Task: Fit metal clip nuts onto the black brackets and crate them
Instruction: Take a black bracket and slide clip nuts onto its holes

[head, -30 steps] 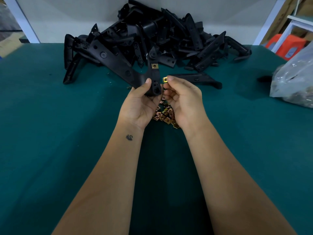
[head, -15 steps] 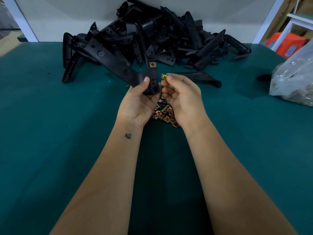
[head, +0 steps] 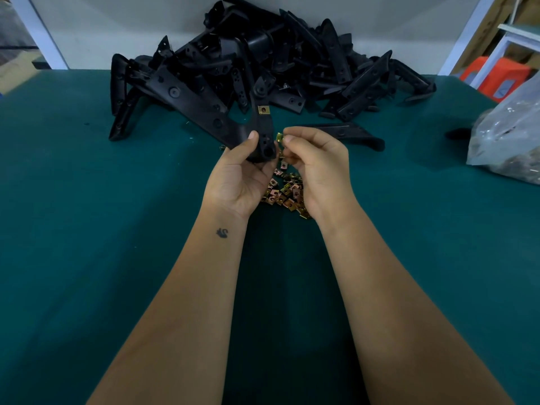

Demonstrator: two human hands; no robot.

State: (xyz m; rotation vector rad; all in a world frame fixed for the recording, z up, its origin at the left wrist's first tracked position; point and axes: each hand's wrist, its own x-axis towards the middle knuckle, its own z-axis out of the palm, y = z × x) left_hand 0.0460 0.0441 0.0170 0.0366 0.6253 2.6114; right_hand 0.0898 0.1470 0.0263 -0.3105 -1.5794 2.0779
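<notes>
Clip nuts (head: 285,194), brass-coloured, lie in a loose heap on the green table (head: 87,229), right under & between both wrists. Just above the heap the left hand (head: 239,173) grips a black bracket (head: 204,109) at its bend, thumb on the front face, fingers curled behind. Bracket's long arm runs up & left from the hand; a short arm points up, w/ one fitted clip nut (head: 263,109) already seated on that short arm. Right hand (head: 318,168) pinches a single clip nut (head: 280,137) btwn thumb & forefinger, held just beside the right edge of the bracket; can't tell if it's touching the plastic or a hair apart. Other right fingers curl in under the palm.

Farther back, a lone bracket (head: 347,134) lies flat on the table just past the right hand. Behind that, a big pile of black brackets (head: 277,62) is stacked against the white wall (head: 102,30), spreading across the back of the table. At the right edge sits a clear plastic bag (head: 508,135) w/ small metal parts inside, contents too blurred to name. Beyond the table's far right corner, an orange stool (head: 496,77) & a white frame (head: 514,39) show.
</notes>
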